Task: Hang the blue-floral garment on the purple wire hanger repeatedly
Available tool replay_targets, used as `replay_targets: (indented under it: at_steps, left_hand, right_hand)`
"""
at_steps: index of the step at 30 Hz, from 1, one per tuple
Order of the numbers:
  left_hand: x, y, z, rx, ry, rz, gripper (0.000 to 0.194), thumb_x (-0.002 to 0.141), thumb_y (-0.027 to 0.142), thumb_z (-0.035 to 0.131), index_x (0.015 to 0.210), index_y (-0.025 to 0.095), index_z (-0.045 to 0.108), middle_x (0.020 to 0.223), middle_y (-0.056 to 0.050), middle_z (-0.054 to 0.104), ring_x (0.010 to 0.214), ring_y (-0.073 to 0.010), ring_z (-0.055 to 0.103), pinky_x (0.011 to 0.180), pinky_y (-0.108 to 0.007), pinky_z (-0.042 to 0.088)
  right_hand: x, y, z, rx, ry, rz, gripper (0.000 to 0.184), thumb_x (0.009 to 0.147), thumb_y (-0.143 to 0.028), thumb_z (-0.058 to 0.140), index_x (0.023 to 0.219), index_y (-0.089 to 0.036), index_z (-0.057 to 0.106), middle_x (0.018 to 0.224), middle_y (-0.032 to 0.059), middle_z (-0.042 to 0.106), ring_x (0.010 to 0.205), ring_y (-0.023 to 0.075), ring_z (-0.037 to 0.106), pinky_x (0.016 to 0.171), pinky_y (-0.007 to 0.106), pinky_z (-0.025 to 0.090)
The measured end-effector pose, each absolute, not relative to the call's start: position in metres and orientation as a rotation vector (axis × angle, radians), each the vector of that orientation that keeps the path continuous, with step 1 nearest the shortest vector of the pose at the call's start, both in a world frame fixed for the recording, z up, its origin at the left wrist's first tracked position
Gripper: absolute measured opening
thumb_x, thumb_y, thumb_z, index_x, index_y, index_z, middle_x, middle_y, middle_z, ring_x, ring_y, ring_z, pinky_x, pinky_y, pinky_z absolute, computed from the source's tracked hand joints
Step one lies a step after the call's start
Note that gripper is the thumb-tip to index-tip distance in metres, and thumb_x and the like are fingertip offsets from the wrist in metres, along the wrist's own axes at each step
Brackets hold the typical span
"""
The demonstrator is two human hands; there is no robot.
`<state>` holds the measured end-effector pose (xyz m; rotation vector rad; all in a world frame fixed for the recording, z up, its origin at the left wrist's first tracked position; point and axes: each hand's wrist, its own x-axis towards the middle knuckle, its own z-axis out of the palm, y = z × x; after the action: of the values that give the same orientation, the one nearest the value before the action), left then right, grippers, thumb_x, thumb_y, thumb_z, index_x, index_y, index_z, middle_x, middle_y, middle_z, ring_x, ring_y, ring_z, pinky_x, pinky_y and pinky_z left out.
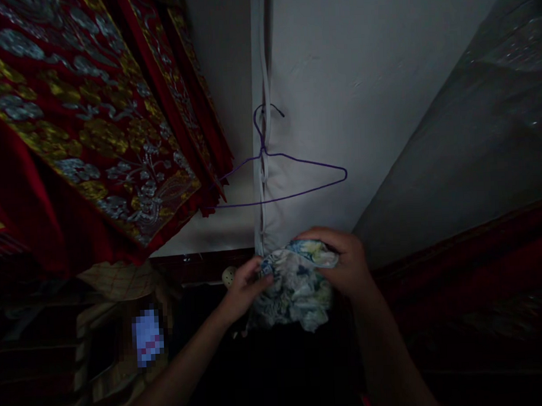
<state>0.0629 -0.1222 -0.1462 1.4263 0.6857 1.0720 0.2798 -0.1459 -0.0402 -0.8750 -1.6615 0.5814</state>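
A bunched cloth garment [296,285] with a blue, white and yellow floral pattern is held in front of me, low in the middle of the view. My left hand [246,287] pinches its left edge between thumb and fingers. On the other side my right hand [346,259] grips the gathered upper right edge, thumb below and fingers above. The garment's lower part hangs crumpled; its exact kind cannot be made out. Just above both hands hangs a purple wire hanger [306,193] with nothing on it, its left end hidden behind red fabric.
Red embroidered cloth [117,131] with gold and silver patterns hangs at the upper left. White cords run down the pale wall [359,58] behind the hanger. Clear plastic sheeting [482,130] covers the right side. A wooden chair [82,328] and a blurred lit screen [148,339] are at lower left.
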Motion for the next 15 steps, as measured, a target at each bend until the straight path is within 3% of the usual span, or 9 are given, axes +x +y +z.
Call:
replay_targets:
  at_steps: [3,6,8,10,13,15]
  left_hand:
    - [0.038,-0.116,-0.138,1.244,0.716,1.301,0.029,0.082,0.042,0.078,0.089,0.020,0.062,0.078,0.002,0.061,0.073,-0.0134,0.057,0.068,-0.021,0.046]
    - [0.007,-0.103,-0.111,1.367,0.800,1.321,0.031,0.083,0.044,0.076,0.096,0.021,0.059,0.083,0.001,0.063,0.077,-0.0144,0.058,0.071,-0.021,0.046]
    - [-0.014,-0.093,-0.092,1.623,0.968,1.205,0.030,0.088,0.047,0.070,0.100,0.021,0.060,0.089,-0.001,0.065,0.082,-0.0172,0.060,0.072,-0.023,0.046]
    - [-0.032,-0.082,-0.079,1.926,1.166,0.961,0.031,0.092,0.051,0.061,0.098,0.021,0.064,0.088,-0.002,0.066,0.082,-0.0194,0.061,0.070,-0.025,0.046]
    - [-0.058,-0.074,-0.074,2.218,1.354,0.456,0.047,0.096,0.060,0.047,0.083,0.020,0.068,0.074,-0.003,0.066,0.072,-0.0213,0.062,0.068,-0.028,0.044]
    - [-0.073,-0.075,-0.076,2.254,1.427,0.195,0.053,0.094,0.064,0.044,0.077,0.020,0.070,0.072,-0.005,0.070,0.072,-0.0238,0.065,0.069,-0.029,0.045]
  right_hand:
    - [0.268,-0.115,-0.031,-0.808,-1.714,0.514,0.039,0.072,-0.022,0.076,0.111,-0.024,0.077,0.086,0.0027,0.074,0.071,0.0184,0.065,0.066,0.029,0.050]
    - [0.255,-0.069,-0.038,-0.862,-1.726,0.545,0.066,0.075,-0.019,0.071,0.139,-0.022,0.061,0.086,0.0005,0.072,0.065,0.0154,0.060,0.063,0.027,0.049]
    - [0.249,-0.038,-0.050,-0.969,-1.761,0.627,0.067,0.079,-0.019,0.066,0.145,-0.021,0.054,0.090,0.0007,0.074,0.068,0.0158,0.062,0.068,0.027,0.051]
    - [0.249,-0.014,-0.064,-1.094,-1.861,0.739,0.054,0.083,-0.022,0.061,0.137,-0.020,0.061,0.086,0.0008,0.074,0.072,0.0178,0.065,0.072,0.028,0.053]
    - [0.264,-0.004,-0.079,-1.202,-1.946,0.787,0.028,0.086,-0.024,0.057,0.106,-0.017,0.076,0.080,0.0048,0.074,0.079,0.0225,0.068,0.075,0.030,0.052]
    - [0.280,-0.010,-0.082,-1.196,-1.929,0.709,0.024,0.082,-0.022,0.060,0.099,-0.016,0.077,0.085,0.0074,0.074,0.083,0.0240,0.068,0.075,0.031,0.052]
